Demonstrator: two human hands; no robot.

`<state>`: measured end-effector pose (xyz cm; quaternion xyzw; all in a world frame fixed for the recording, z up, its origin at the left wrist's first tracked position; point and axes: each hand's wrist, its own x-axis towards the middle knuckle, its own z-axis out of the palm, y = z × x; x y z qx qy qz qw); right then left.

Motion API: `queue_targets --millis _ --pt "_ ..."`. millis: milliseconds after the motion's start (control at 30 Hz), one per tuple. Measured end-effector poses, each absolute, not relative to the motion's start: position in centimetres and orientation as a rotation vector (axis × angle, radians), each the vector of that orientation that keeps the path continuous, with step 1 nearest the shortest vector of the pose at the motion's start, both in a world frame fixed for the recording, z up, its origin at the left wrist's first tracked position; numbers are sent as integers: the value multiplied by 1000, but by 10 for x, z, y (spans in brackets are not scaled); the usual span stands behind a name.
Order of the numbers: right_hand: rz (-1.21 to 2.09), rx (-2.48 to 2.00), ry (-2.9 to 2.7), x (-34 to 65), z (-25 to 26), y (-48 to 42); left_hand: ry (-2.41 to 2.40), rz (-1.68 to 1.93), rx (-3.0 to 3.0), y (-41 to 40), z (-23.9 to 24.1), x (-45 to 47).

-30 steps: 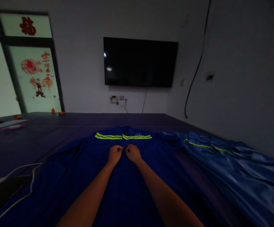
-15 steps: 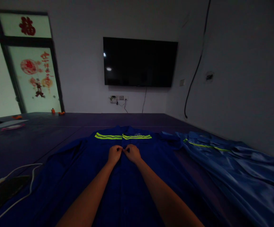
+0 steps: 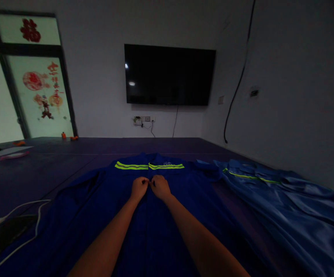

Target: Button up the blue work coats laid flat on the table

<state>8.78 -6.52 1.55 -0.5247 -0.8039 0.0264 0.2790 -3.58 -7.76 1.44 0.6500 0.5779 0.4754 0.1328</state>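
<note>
A dark blue work jacket (image 3: 181, 200) with yellow-green reflective bands across its chest lies spread out, collar pointing away from me. My left hand (image 3: 139, 187) and my right hand (image 3: 160, 187) meet at its front edge, just below the bands. Both pinch the front placket there, fingertips almost touching. Whether a button sits between the fingers is too dark and small to tell.
On the right lies a second blue garment (image 3: 282, 204) with a reflective strip. A white cable (image 3: 37, 223) crosses a dark flat object (image 3: 9, 232) at the lower left. Small orange items (image 3: 74, 137) stand far left, and a television (image 3: 169, 75) hangs on the wall.
The fingers of my right hand have shifted slightly at the placket, closing the gap beneath them. My left hand stays in place, and the jacket lies as before.
</note>
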Motion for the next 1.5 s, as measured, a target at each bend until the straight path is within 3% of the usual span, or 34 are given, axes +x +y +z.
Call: queue_targets --millis 1500 --pt "267 -1440 -2005 88 6 -51 1675 1340 1966 -74 10 -35"
